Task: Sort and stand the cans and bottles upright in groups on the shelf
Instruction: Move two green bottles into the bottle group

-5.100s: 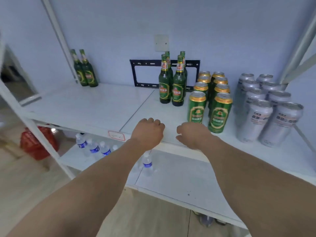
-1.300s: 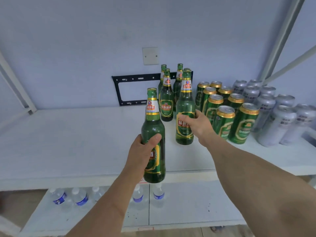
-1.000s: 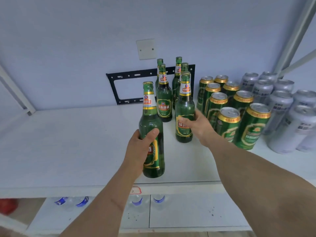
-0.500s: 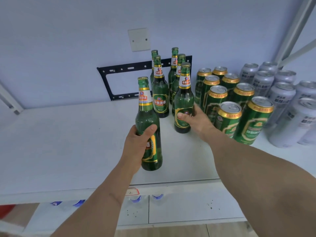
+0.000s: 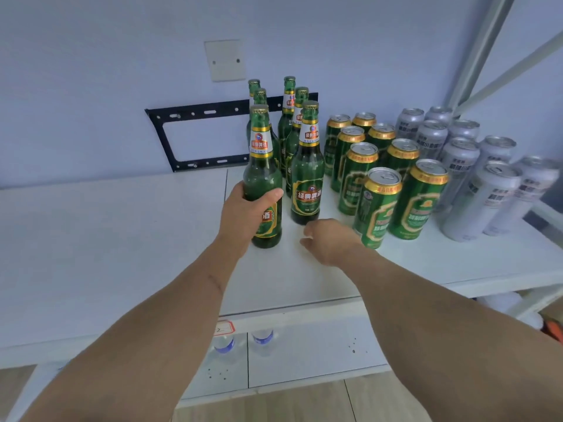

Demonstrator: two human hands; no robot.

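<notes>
My left hand grips a green beer bottle that stands upright on the white shelf, at the front left of the bottle group. Just to its right stands another green bottle, free of any hand, with several more bottles behind it. My right hand hovers low over the shelf in front of that bottle, fingers loosely curled and holding nothing. Green and gold cans stand in rows to the right, and silver cans beyond them.
A black metal bracket leans on the wall behind the bottles, under a white wall plate. Shelf posts rise at the right. Small water bottles stand on the lower shelf.
My right hand let go of the right bottle and drew back toward me. My left hand brought its bottle up beside that one, close to the group.
</notes>
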